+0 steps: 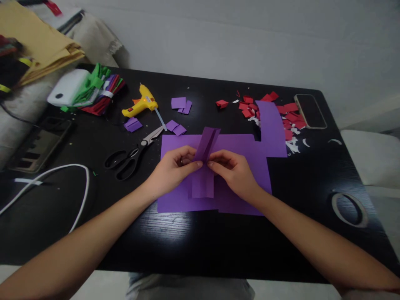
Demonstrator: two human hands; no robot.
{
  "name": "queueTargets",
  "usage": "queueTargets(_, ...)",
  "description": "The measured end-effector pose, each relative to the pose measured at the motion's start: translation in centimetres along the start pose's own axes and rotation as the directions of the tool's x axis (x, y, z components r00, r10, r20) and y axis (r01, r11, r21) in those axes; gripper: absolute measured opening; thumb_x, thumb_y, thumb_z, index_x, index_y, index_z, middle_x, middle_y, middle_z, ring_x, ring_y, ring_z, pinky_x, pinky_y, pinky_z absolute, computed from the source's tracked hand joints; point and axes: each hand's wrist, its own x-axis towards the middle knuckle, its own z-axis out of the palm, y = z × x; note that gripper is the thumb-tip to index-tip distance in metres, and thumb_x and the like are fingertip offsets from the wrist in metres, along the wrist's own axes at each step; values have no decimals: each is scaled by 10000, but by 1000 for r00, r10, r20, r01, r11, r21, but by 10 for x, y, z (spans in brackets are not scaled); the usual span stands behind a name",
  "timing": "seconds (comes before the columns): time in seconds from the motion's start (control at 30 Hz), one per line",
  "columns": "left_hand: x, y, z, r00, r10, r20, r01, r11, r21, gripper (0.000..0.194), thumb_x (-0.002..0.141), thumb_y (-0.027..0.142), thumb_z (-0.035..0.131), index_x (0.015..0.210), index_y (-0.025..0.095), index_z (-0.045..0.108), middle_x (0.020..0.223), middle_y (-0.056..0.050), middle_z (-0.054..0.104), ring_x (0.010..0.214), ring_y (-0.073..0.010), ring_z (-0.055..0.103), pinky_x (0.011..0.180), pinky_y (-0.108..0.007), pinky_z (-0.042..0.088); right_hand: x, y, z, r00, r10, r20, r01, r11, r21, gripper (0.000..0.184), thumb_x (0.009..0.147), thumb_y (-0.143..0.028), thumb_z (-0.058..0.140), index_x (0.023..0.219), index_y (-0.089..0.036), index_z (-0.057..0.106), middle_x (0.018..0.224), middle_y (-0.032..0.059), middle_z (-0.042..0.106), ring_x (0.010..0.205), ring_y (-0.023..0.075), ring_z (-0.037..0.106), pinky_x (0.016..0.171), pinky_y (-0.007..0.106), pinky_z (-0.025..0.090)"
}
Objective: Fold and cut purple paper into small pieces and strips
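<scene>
Head view, and both hands are in close! The left hand has its thumb laid across the folded purple strip, fingers behind, a firm pinch. Opposite, the right hand grips the strip's right edge between thumb and index fingertip. That two-sided hold probably keeps the crease from springing open, and the strip stands tilted between the fingertips, its far end rising beyond them and its near end reaching back towards the body.

Beneath the fingers lies the purple sheet, likely there as stock and a work surface in one. Look left of the left fingers: scissors, handles towards the person, presumably for an easy grab. Beyond them rests the yellow glue gun, farther off, perhaps to keep it out of the way. Small purple pieces sit ahead of the fingertips, seemingly sorted in little groups. Ahead and right of the right fingers, red scraps crowd beside the phone, apparently pushed aside for elbow room.
</scene>
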Motion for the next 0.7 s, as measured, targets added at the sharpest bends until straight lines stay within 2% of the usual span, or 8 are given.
queueTargets(0.23,-2,-1,1,999,-1,40,2,1000,-6,201,833,318,773,895,179,642,743,47,565,647,-95,497,614,-230,392,0,1,0,999,31,8,-31,999,23,197,737,-344,867,853,-225,762,800,9,744,757,168,670,709,315,554)
queueTargets(0.7,-2,0,1,999,37,34,-38,999,24,145,843,268,765,940,181,703,786,25,682,684,-107,589,641,-231,439,0,4,-1,999,20,27,-21,999,30,200,743,-348,869,862,-226,766,842,16,759,787,171,683,758,331,564)
